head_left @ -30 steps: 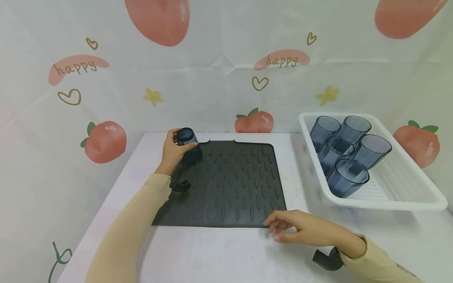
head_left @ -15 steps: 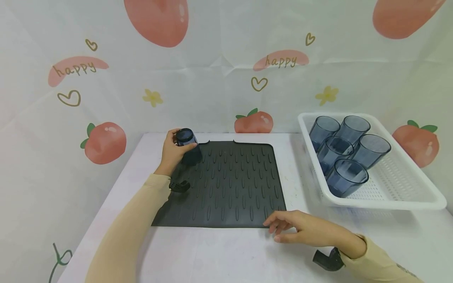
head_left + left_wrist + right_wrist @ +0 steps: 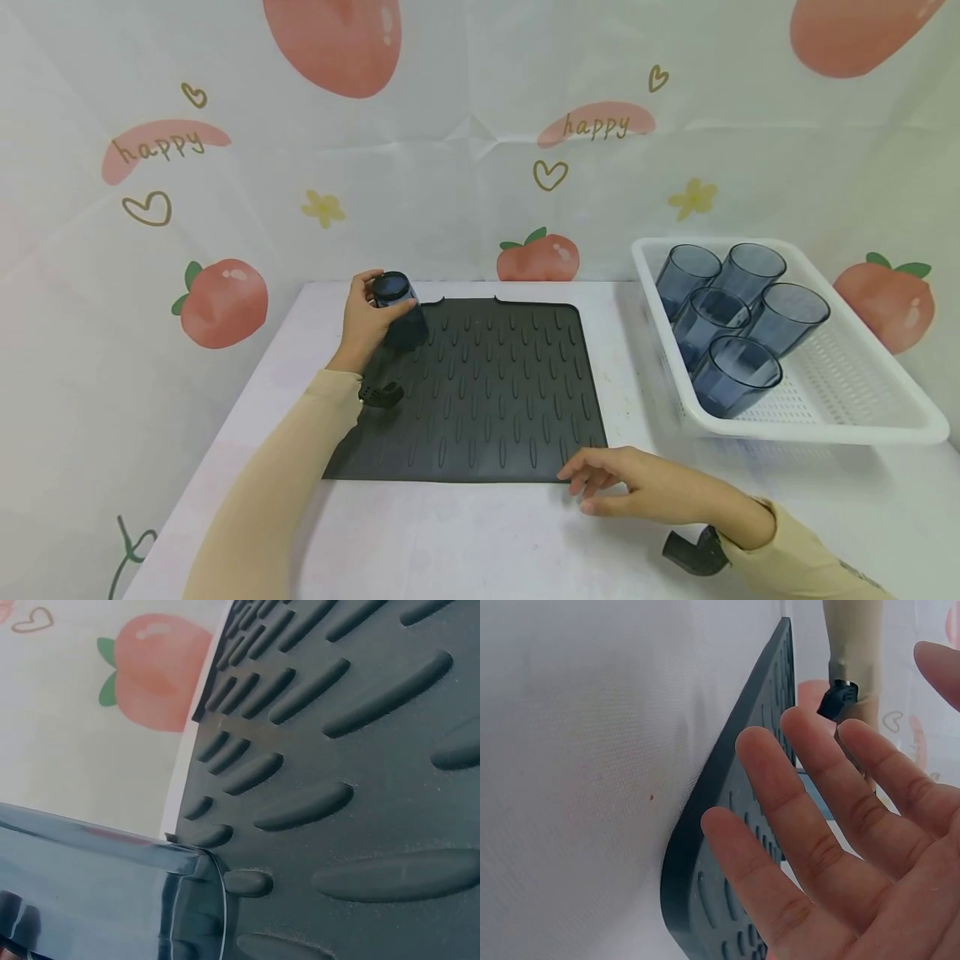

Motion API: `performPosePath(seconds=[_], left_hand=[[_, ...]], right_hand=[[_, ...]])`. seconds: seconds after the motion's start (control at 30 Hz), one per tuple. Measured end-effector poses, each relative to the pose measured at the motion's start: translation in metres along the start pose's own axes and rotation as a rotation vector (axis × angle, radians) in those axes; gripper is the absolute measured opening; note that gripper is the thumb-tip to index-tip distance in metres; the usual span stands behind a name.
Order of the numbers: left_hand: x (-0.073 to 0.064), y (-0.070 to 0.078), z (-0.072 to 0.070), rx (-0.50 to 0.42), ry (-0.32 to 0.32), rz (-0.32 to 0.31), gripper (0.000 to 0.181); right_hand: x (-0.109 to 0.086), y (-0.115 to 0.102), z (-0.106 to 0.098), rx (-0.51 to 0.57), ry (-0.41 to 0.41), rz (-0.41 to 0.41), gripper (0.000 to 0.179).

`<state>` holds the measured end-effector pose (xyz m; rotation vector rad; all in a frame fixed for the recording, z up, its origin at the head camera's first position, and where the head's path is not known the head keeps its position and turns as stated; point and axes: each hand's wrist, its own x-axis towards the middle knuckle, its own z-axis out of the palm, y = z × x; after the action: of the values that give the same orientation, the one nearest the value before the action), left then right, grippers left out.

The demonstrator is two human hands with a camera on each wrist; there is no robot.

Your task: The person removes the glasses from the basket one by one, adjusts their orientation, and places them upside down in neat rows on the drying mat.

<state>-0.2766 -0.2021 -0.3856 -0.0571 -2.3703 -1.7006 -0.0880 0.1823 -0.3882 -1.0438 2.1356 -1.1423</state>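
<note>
My left hand (image 3: 365, 323) grips a blue glass tumbler (image 3: 406, 329) turned bottom up, thumb on its near side and fingers round the back. It stands at the far left corner of a dark ridged drying mat (image 3: 487, 392). In the left wrist view the tumbler's rim end (image 3: 199, 907) meets the mat's ridges. My right hand (image 3: 637, 483) hovers or rests at the mat's near right corner, its fingers loosely bent and holding nothing; whether it touches the mat I cannot tell. The right wrist view shows its fingers (image 3: 780, 787) spread over the mat's edge.
To the right stands a white perforated basket (image 3: 885, 425). Several blue tumblers (image 3: 735, 379) lean in its left half, rims up. A white table (image 3: 435, 542) lies under everything, and a printed cloth (image 3: 450, 183) hangs behind it.
</note>
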Motion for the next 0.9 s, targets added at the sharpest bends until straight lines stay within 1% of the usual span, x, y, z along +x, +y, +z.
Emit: performPosePath(seconds=[0.13,0.3,0.5,0.73,0.8,0.9], left_hand=[[0.0,0.002,-0.002,-0.006,0.001,0.017,0.075],[0.0,0.004,-0.005,-0.001,0.005,0.056,0.073],[-0.001,0.01,-0.008,-0.005,0.004,0.084,0.07],[-0.004,0.02,-0.01,0.004,0.046,0.165,0.06],[-0.007,0.024,-0.01,-0.007,0.06,0.187,0.056],[-0.017,0.041,-0.009,-0.017,0.081,0.231,0.048]], right_hand=[[0.0,-0.002,0.001,0.005,-0.003,0.008,0.033],[0.001,-0.002,0.002,0.004,-0.002,0.001,0.033],[0.0,-0.005,0.002,-0.004,0.003,0.009,0.033],[0.001,-0.003,0.004,0.002,0.0,0.014,0.033],[0.001,-0.003,0.004,0.003,-0.002,0.012,0.033],[0.0,-0.004,0.003,0.007,-0.002,0.011,0.033]])
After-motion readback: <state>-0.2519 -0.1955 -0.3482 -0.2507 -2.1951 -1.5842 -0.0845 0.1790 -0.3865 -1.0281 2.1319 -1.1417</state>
